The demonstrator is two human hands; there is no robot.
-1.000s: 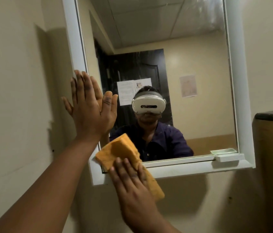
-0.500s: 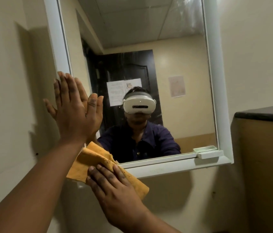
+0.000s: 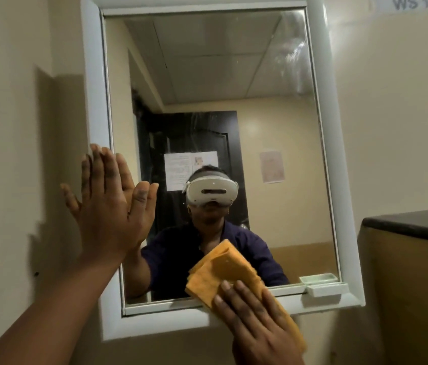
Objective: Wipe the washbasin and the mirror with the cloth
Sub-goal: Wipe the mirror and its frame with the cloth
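1. One small white soap tray (image 3: 327, 289) sat on the bottom ledge of the mirror frame at its right corner; nothing could be seen inside it, and its reflection showed just above it in the glass
2. One wall mirror (image 3: 260, 127) in a white frame (image 3: 339, 180) hung on the cream wall (image 3: 392, 114); smears showed on the glass near its upper right corner
3. One folded orange cloth (image 3: 223, 270) lay against the lower part of the mirror, spanning the glass and the bottom ledge of the frame
4. The right hand (image 3: 257, 320) pressed flat on the cloth with straight, spread fingers, gripping nothing
5. The left hand (image 3: 110, 206) lay open with straight fingers against the left edge of the frame and the glass, holding nothing
6. One dark-topped counter (image 3: 413, 227) stood at the right edge of the view, beside the mirror
7. One paper label (image 3: 415, 2) reading "WS 13" was stuck on the wall at the upper right
8. The washbasin was out of view
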